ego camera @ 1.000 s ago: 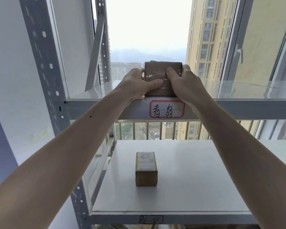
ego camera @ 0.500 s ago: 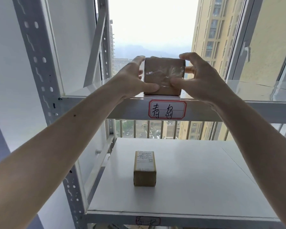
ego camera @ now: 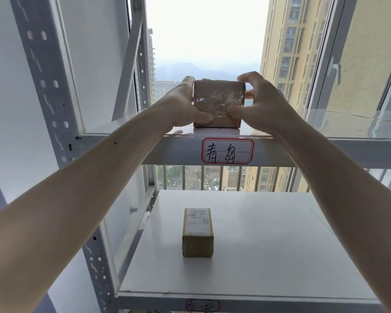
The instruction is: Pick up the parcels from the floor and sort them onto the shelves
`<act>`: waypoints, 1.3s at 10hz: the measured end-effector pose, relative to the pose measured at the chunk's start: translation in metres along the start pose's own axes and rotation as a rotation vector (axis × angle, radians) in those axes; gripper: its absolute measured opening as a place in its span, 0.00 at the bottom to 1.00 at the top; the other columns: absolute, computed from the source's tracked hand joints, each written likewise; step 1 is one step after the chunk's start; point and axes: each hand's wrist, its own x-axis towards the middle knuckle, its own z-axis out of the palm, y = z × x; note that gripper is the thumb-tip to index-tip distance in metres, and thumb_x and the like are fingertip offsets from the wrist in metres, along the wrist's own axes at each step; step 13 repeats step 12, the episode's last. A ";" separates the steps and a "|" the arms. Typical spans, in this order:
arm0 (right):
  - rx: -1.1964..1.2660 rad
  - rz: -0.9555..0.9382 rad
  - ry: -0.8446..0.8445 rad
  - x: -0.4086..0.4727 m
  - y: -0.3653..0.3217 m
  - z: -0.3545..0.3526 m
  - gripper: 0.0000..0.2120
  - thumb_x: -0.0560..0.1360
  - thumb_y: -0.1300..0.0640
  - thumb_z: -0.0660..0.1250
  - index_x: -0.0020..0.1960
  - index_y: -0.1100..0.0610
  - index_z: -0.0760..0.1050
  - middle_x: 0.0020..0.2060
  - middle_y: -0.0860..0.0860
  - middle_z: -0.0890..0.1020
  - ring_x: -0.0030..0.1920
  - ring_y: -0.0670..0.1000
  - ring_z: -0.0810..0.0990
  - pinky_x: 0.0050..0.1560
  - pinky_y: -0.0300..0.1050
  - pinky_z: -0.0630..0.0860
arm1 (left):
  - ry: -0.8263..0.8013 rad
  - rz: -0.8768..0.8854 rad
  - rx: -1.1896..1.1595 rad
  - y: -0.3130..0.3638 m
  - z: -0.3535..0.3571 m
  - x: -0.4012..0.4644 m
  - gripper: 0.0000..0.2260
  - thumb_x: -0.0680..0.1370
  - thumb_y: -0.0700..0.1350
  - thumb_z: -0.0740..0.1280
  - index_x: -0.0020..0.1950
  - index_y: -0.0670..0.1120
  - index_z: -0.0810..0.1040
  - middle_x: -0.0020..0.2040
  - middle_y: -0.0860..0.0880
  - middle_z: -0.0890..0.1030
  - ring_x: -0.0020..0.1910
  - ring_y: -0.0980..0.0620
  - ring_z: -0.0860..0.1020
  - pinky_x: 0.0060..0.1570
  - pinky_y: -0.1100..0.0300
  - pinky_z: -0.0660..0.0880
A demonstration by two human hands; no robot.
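Two bare forearms, no sleeves, watch or rings visible. Left hand (ego camera: pixel 185 109) and right hand (ego camera: pixel 261 109) ungloved. Small dark mole on left forearm, below the elbow-side of the wrist.

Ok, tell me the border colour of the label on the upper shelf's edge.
Red border on a white label, clearest in the head view.

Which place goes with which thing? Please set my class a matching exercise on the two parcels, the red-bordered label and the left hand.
Things:
1. taped parcel
2. labelled parcel
3. red-bordered label
4. left hand

Places:
A. on the front edge of the upper shelf
B. standing alone on the lower shelf
C. against the taped parcel's left side
D. on top of the upper shelf, between both hands

Pairs: 1-D, 2-B, 3-A, 4-C
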 end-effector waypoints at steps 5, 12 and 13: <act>0.019 0.067 -0.023 0.018 0.002 0.014 0.27 0.77 0.55 0.67 0.74 0.54 0.63 0.49 0.52 0.75 0.50 0.52 0.77 0.43 0.43 0.75 | 0.020 -0.052 0.055 -0.001 0.007 0.014 0.31 0.72 0.44 0.77 0.70 0.45 0.67 0.60 0.44 0.80 0.59 0.44 0.79 0.63 0.45 0.76; 0.034 0.065 -0.054 0.012 0.002 0.007 0.34 0.75 0.51 0.70 0.76 0.56 0.60 0.59 0.58 0.79 0.54 0.54 0.81 0.55 0.54 0.80 | 0.018 -0.092 0.030 -0.007 0.004 0.015 0.37 0.69 0.49 0.79 0.73 0.45 0.65 0.64 0.44 0.78 0.60 0.43 0.79 0.62 0.42 0.77; 0.034 0.065 -0.054 0.012 0.002 0.007 0.34 0.75 0.51 0.70 0.76 0.56 0.60 0.59 0.58 0.79 0.54 0.54 0.81 0.55 0.54 0.80 | 0.018 -0.092 0.030 -0.007 0.004 0.015 0.37 0.69 0.49 0.79 0.73 0.45 0.65 0.64 0.44 0.78 0.60 0.43 0.79 0.62 0.42 0.77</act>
